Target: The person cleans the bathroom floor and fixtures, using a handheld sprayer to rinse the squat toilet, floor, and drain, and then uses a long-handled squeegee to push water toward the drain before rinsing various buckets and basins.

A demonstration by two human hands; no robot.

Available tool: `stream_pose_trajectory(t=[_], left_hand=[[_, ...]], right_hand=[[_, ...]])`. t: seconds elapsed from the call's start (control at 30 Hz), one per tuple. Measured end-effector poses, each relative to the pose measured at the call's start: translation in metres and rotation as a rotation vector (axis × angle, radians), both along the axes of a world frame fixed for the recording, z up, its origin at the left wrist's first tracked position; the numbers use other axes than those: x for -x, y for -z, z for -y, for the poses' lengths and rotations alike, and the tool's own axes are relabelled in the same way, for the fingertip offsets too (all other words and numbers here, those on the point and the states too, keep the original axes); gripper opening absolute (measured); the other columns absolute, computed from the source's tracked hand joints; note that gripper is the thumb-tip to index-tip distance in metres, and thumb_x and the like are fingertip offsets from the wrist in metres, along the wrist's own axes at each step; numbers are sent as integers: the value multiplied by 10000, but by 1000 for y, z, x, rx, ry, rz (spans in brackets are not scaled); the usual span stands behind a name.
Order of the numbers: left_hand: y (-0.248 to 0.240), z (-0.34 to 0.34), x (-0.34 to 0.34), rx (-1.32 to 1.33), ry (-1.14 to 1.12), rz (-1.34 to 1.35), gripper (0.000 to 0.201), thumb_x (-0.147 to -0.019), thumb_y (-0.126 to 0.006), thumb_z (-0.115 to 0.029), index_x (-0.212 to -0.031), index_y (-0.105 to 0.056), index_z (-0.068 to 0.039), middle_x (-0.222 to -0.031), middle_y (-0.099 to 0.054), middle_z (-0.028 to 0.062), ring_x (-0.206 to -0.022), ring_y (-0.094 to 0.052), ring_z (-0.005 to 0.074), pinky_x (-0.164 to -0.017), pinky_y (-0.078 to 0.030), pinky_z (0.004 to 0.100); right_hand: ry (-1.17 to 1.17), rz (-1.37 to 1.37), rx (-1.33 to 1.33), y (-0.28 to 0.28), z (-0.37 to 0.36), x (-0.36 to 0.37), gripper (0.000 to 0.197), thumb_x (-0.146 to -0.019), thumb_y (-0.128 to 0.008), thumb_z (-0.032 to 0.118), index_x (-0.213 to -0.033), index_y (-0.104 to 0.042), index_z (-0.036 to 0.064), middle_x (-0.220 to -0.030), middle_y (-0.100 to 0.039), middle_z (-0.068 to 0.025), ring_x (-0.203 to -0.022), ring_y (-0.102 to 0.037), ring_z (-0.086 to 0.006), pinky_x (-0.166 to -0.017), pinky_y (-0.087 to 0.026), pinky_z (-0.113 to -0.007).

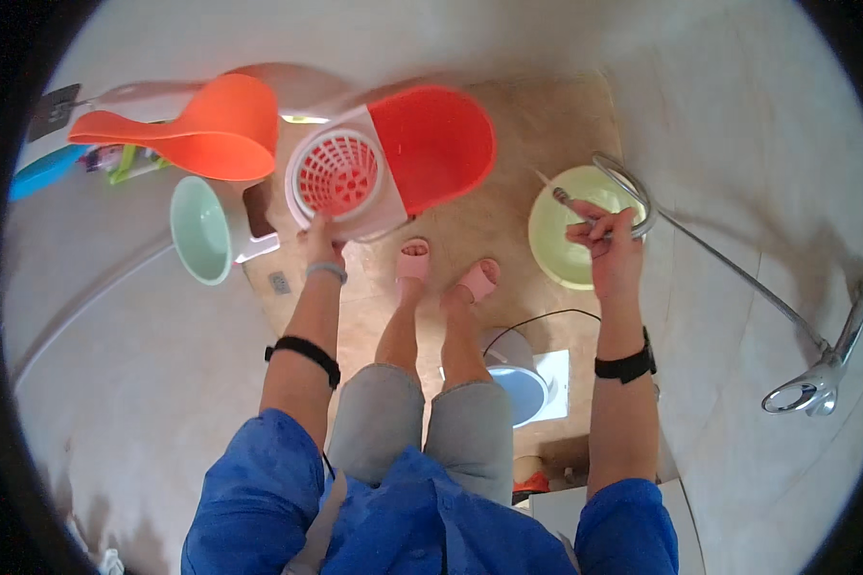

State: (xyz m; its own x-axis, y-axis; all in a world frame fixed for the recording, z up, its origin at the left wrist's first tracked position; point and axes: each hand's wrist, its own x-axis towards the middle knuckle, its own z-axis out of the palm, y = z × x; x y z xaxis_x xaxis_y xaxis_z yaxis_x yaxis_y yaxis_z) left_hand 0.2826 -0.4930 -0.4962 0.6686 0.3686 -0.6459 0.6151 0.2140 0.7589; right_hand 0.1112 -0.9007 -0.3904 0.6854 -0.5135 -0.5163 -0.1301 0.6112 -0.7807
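A red mop bucket (pixel 436 144) with a pale wringer basket (pixel 338 177) stands in the upper middle, a little tilted in view. My left hand (pixel 322 241) grips the near rim of its pale wringer side. To the right, my right hand (pixel 609 240) is closed round a metal shower hose (pixel 633 187). The hose loops above the wrist, and its bare threaded end points up and left. Beneath that hand sits a pale yellow-green basin (pixel 548 240). The fingertips of my left hand are partly hidden by the bucket's edge.
On the left are an orange water scoop (pixel 235 129), a mint-green basin (pixel 199 230) and a blue item (pixel 43 172). A chrome faucet (pixel 815 379) is fixed to the right wall. A bucket with a blue inside (pixel 518 395) stands near my legs, with a dark cord close by.
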Motion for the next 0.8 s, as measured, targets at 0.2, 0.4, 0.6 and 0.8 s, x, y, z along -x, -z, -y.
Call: stream_pose_trajectory(t=[0.2,0.4,0.6,0.8], left_hand=[[71,39,-36,24,2,55,274,-775,-631,-178,-960,-530,-2,-883,-582,110,-753,-621,247,-628,-565,398],[121,28,-66,137,41,38,388,-723,-683,-160,-1019,-523,34,-909,-590,155,-750,-622,272,-613,-566,412],[167,-35,-109,117,145,-118,407,-809,-634,-281,-1079,-528,4,-987,-591,136,-893,-601,279,-833,-501,422],[165,-50,-112,37,360,-235,377,-841,-622,-282,-1104,-518,-32,-1003,-576,137,-913,-592,288,-768,-508,425]], right_hand=[[-30,-109,146,25,-22,9,530,-968,-388,434,-656,-487,17,-1011,-617,-241,-707,-633,-231,-662,-546,-369],[218,118,485,11,46,-12,476,-962,-413,426,-733,-493,16,-1007,-608,-254,-722,-631,-248,-716,-535,-370],[132,-239,690,-2,71,-33,506,-946,-441,452,-722,-491,0,-981,-617,-257,-699,-641,-244,-653,-550,-337],[119,-417,718,2,73,-20,550,-927,-449,500,-682,-478,9,-967,-631,-257,-658,-639,-242,-624,-551,-327]])
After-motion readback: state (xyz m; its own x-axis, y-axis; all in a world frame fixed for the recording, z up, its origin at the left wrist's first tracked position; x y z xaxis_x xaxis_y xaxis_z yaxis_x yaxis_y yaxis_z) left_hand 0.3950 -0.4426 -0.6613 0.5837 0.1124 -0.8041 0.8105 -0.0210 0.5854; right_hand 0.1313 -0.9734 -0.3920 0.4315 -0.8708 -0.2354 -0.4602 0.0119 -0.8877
